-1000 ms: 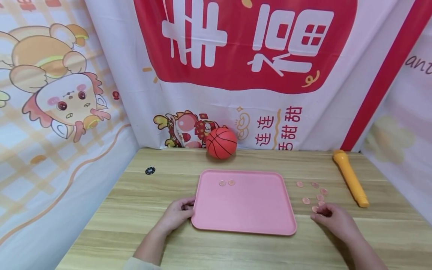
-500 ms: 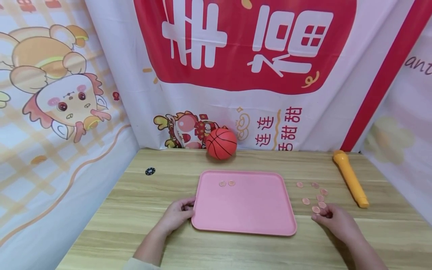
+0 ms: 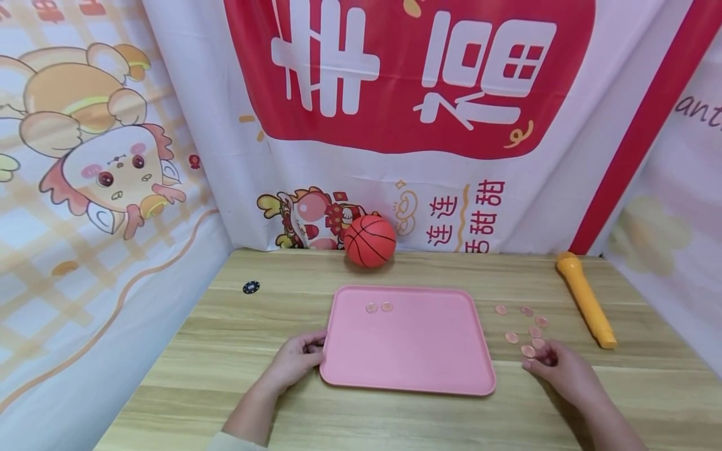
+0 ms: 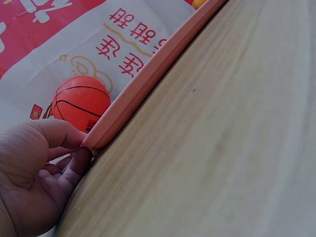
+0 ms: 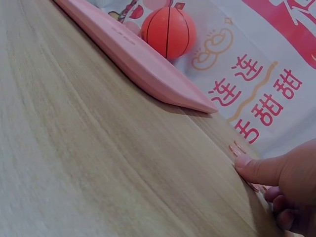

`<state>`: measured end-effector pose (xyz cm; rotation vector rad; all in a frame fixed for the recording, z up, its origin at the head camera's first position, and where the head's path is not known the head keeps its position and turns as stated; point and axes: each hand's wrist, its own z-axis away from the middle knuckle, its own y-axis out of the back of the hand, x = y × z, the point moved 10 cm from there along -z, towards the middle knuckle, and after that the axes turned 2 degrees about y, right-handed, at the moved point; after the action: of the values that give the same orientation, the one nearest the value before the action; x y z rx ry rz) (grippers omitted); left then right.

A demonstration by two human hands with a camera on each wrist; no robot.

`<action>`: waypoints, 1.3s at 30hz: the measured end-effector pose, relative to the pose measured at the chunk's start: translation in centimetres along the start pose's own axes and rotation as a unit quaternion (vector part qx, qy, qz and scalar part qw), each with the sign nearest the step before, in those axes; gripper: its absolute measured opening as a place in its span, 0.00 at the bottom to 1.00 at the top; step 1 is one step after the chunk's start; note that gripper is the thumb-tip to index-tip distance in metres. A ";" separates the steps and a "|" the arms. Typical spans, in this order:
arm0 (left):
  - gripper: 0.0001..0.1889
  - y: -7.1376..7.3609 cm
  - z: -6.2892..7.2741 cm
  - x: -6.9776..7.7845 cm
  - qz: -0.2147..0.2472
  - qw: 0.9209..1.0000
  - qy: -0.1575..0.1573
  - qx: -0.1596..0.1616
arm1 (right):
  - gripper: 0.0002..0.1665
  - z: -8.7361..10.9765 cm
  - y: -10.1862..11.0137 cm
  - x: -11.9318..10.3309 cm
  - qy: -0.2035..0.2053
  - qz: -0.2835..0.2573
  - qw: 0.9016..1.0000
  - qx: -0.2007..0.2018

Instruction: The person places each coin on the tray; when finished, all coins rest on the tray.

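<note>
In the head view a pink tray [image 3: 408, 341] lies on the table with two small coins [image 3: 379, 307] near its back left. My left hand [image 3: 296, 358] holds the tray's left edge; the left wrist view shows thumb and fingers pinching the rim [image 4: 123, 106]. To the right of the tray, several copper-coloured coins [image 3: 511, 337] lie scattered. My right hand [image 3: 566, 369] is at the nearest coin [image 3: 528, 351], its thumb and forefinger at the coin's edge. In the right wrist view the thumb [image 5: 259, 170] is low over the tabletop, other fingers curled, partly hiding the coins.
A small red basketball [image 3: 370, 241] sits behind the tray against the printed cloth. An orange microphone [image 3: 586, 300] lies at the right, beyond the coins. At the back left is a black poker chip [image 3: 251, 287]. Cloth walls edge the wooden table.
My right hand has shifted very slightly to the right, and the nearest coin shows more fully beside its fingertips. My left hand and the tray stay in place.
</note>
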<state>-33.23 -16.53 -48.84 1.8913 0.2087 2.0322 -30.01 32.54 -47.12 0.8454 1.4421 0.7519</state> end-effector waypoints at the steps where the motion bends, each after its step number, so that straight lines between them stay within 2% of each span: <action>1: 0.29 0.0 0.0 0.0 0.000 1.000 0.000 0.000 | 0.22 0.1 0.0 0.1 -0.003 0.001 1.000 -0.003; 13: 0.29 0.0 0.2 0.1 0.004 1.000 0.000 -0.002 | 0.18 -0.1 -0.4 0.0 -0.006 0.002 1.000 -0.027; 19: 0.29 0.0 0.2 0.1 0.005 1.000 0.002 -0.005 | 0.20 -0.1 -0.4 0.4 -0.023 0.002 0.999 -0.034; 30: 0.30 0.0 0.1 0.1 0.004 1.000 -0.001 -0.002 | 0.20 -0.2 -0.3 -0.2 -0.005 -0.011 1.000 -0.022; 33: 0.30 0.0 0.1 0.0 0.003 1.000 0.001 -0.001 | 0.20 -0.2 -0.4 0.0 -0.020 -0.034 0.999 -0.021; 39: 0.29 0.0 0.1 -0.2 0.004 1.000 0.009 0.005 | 0.28 -0.7 -0.6 -1.0 -0.043 -0.149 0.988 -0.017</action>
<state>-33.12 -16.64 -48.97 1.8837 0.2157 2.0566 -30.79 31.40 -47.10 0.6114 1.4341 0.5060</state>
